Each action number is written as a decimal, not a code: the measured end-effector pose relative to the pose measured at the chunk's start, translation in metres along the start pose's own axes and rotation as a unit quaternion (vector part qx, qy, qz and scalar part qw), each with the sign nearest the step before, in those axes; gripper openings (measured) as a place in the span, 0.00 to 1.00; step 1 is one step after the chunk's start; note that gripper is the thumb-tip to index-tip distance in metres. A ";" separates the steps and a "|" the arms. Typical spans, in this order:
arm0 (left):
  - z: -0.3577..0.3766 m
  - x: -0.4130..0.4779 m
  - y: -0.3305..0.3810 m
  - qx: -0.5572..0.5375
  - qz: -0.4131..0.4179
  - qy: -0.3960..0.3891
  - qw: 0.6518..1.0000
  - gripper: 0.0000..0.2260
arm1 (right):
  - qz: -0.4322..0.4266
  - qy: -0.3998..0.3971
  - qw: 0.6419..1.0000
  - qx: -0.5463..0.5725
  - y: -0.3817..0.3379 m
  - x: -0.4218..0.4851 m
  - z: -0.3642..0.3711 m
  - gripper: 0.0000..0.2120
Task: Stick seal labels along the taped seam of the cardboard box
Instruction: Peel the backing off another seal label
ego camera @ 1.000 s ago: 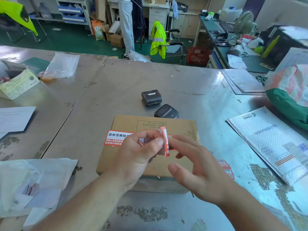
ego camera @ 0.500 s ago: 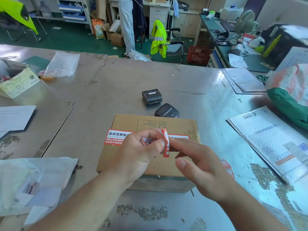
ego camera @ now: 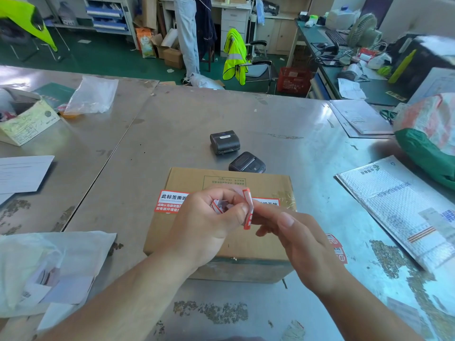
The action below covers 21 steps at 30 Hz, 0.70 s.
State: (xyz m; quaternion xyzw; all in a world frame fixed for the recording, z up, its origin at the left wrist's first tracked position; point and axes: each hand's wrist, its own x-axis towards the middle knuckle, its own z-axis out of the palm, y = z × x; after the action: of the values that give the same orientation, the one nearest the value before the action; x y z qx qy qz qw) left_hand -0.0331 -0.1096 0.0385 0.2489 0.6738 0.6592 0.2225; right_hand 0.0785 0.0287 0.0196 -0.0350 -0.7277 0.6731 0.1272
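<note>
Pinching a seal label (ego camera: 248, 209) in left grip (ego camera: 209, 225) and right grip (ego camera: 296, 238) over a cardboard box (ego camera: 187, 176) on scuffed metal table (ego camera: 172, 134), green floor (ego camera: 103, 57) beyond.

left hand (ego camera: 209, 225): fingers curled, pinching | right hand (ego camera: 302, 242): fingers extended, pinching

Tally, mine: cardboard box (ego camera: 187, 180), 1. Black printers (ego camera: 224, 142) (ego camera: 247, 162) at its 12 o'clock, 2. Loose seal label (ego camera: 248, 223), 1. Bubble mailer (ego camera: 403, 212) at 3 o'clock, 1. Hands, 2: left hand (ego camera: 209, 222), right hand (ego camera: 302, 239).
</note>
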 end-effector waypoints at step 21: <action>0.006 -0.014 0.002 0.235 0.068 -0.004 0.970 0.04 | 0.238 0.030 0.932 0.273 0.004 0.012 0.000 0.38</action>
State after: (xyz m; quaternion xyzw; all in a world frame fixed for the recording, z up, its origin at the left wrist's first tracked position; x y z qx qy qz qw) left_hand -0.0187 -0.1134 0.0394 0.3421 0.7903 0.4952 0.1147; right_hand 0.0661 0.0318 0.0177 -0.1917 -0.4819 0.8550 -0.0101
